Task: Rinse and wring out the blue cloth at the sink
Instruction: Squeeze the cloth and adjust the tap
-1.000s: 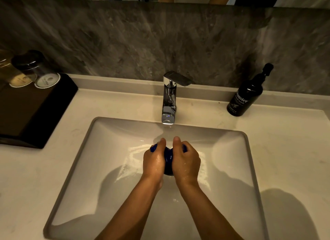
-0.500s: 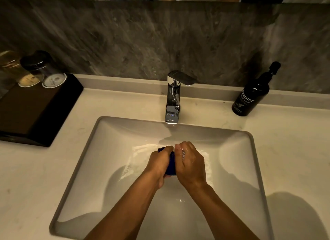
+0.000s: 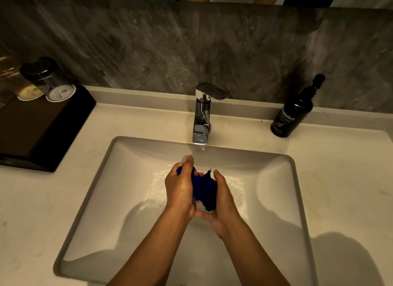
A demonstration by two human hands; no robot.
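The blue cloth (image 3: 203,187) is bunched up, dark and wet, held over the middle of the white sink basin (image 3: 127,200). My left hand (image 3: 180,187) grips its left side with the fingers wrapped round it. My right hand (image 3: 221,202) cups it from the right and below, palm turned up. Both hands sit just in front of the chrome tap (image 3: 203,113), below its spout. A thin stream of water seems to fall from the spout. Part of the cloth is hidden inside my hands.
A black hand wash pump bottle (image 3: 294,113) stands on the counter at the back right. At the left is a black tray (image 3: 40,126) with two upturned glasses (image 3: 51,81). The pale counter (image 3: 340,179) surrounds the basin, with a dark stone backsplash behind.
My hands have loosened from a tight twist; the right hand has turned palm up under the cloth, and more of the cloth shows between them.
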